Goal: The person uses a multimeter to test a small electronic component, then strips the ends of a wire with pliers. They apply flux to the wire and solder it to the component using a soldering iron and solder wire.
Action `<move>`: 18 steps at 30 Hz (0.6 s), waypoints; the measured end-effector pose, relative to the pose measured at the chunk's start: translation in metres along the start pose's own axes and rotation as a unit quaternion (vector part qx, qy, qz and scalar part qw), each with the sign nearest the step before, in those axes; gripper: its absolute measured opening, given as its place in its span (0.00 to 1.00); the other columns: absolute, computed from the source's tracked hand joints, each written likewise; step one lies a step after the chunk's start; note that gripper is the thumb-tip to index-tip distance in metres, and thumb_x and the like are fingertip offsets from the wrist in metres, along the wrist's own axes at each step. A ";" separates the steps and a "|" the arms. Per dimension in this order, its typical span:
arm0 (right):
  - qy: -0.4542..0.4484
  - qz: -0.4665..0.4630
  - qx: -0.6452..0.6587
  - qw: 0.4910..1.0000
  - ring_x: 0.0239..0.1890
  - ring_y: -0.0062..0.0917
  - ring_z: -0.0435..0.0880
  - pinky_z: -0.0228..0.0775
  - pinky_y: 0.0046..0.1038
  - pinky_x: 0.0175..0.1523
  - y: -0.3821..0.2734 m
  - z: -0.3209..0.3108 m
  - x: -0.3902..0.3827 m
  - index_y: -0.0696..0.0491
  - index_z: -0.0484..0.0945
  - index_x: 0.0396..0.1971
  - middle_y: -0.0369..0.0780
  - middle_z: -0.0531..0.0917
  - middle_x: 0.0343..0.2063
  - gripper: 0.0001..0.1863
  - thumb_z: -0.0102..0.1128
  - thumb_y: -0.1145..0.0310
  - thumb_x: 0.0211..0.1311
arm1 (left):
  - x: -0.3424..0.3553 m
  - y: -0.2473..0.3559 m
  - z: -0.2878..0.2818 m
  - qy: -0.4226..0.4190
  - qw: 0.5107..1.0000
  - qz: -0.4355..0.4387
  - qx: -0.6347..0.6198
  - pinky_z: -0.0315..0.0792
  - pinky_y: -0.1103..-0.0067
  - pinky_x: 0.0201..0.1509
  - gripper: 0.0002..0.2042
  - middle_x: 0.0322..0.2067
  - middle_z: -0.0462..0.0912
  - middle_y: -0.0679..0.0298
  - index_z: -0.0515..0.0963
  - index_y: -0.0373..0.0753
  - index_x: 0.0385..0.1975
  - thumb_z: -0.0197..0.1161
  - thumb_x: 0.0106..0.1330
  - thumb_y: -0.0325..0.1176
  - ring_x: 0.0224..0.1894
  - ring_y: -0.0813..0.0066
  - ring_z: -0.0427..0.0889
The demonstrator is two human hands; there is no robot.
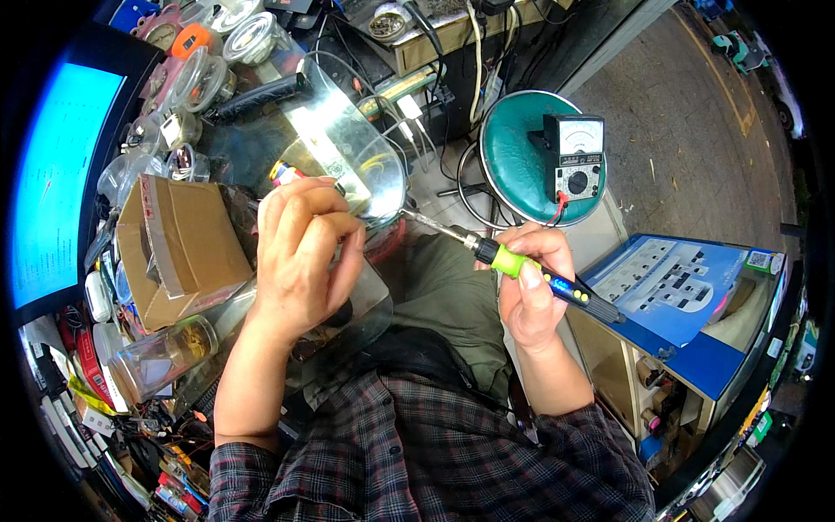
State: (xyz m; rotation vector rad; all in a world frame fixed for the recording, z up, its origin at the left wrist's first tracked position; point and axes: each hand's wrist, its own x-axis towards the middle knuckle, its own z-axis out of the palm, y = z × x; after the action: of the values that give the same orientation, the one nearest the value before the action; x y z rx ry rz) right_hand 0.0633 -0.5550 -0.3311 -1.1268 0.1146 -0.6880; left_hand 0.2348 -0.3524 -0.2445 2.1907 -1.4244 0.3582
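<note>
My right hand (537, 280) is closed round a soldering iron (500, 258) with a green and black grip, a small lit display and yellow buttons. The iron's metal tip points left, toward the clear glass or plastic work surface. My left hand (304, 248) is raised over that surface with its fingers curled and the thumb near them. What those fingers hold, if anything, is hidden. Just beyond them lies a small pale block (352, 191) in a bright patch of light. A small colourful cylinder (285, 173) rests by the left fingertips.
An open cardboard box (187, 248) stands left of my left hand, near a lit monitor (65, 183). Clear round tubs (200, 80) crowd the far left. A green stool (513, 148) bears an analog multimeter (577, 161). A blue-edged cabinet (722, 365) is at right.
</note>
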 end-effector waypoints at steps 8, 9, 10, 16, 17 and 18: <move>0.004 0.000 0.004 1.000 0.38 0.29 0.84 0.78 0.32 0.49 -0.002 0.002 0.000 0.61 0.73 0.48 0.49 0.81 0.40 0.14 0.59 0.66 0.74 | 0.001 0.001 0.000 -0.001 1.000 -0.005 -0.005 0.73 0.59 0.60 0.10 0.42 0.81 0.57 0.79 0.37 0.36 0.71 0.57 0.19 0.53 0.49 0.82; 0.006 0.005 -0.009 1.000 0.37 0.30 0.83 0.78 0.34 0.48 -0.003 0.003 0.000 0.61 0.73 0.47 0.49 0.81 0.39 0.15 0.59 0.64 0.74 | 0.001 0.001 0.000 -0.001 1.000 -0.006 -0.006 0.73 0.59 0.60 0.10 0.41 0.81 0.57 0.79 0.37 0.36 0.71 0.57 0.19 0.53 0.49 0.82; 0.009 0.010 -0.022 1.000 0.36 0.32 0.82 0.78 0.36 0.47 -0.004 0.003 0.000 0.60 0.73 0.47 0.49 0.80 0.38 0.15 0.59 0.62 0.74 | 0.001 0.001 0.000 -0.001 1.000 -0.006 -0.006 0.73 0.59 0.60 0.10 0.41 0.81 0.57 0.79 0.37 0.36 0.71 0.58 0.19 0.53 0.49 0.82; 0.007 0.013 -0.040 0.999 0.35 0.33 0.82 0.78 0.38 0.46 -0.005 0.003 0.000 0.59 0.72 0.46 0.49 0.80 0.36 0.17 0.59 0.60 0.74 | 0.001 0.000 0.000 0.003 1.000 -0.001 -0.008 0.73 0.59 0.59 0.10 0.41 0.81 0.57 0.79 0.37 0.36 0.71 0.57 0.19 0.53 0.49 0.82; 0.003 0.011 -0.042 0.999 0.35 0.33 0.82 0.78 0.38 0.46 -0.005 0.003 0.000 0.59 0.72 0.46 0.49 0.80 0.36 0.17 0.59 0.59 0.74 | 0.001 0.000 0.000 0.003 1.000 -0.003 -0.009 0.73 0.59 0.59 0.10 0.41 0.81 0.57 0.79 0.37 0.36 0.71 0.57 0.19 0.53 0.49 0.82; 0.004 0.010 -0.041 0.999 0.35 0.33 0.82 0.77 0.38 0.46 -0.004 0.003 -0.001 0.59 0.72 0.46 0.49 0.81 0.36 0.17 0.59 0.59 0.74 | 0.001 0.001 0.001 0.003 1.000 -0.004 -0.011 0.73 0.59 0.59 0.10 0.41 0.81 0.57 0.79 0.37 0.36 0.71 0.57 0.19 0.53 0.49 0.82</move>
State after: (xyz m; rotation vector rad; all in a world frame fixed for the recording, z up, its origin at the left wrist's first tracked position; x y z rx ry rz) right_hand 0.0621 -0.5534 -0.3261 -1.2004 0.1619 -0.6740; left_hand 0.2347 -0.3537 -0.2444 2.1761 -1.4089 0.3454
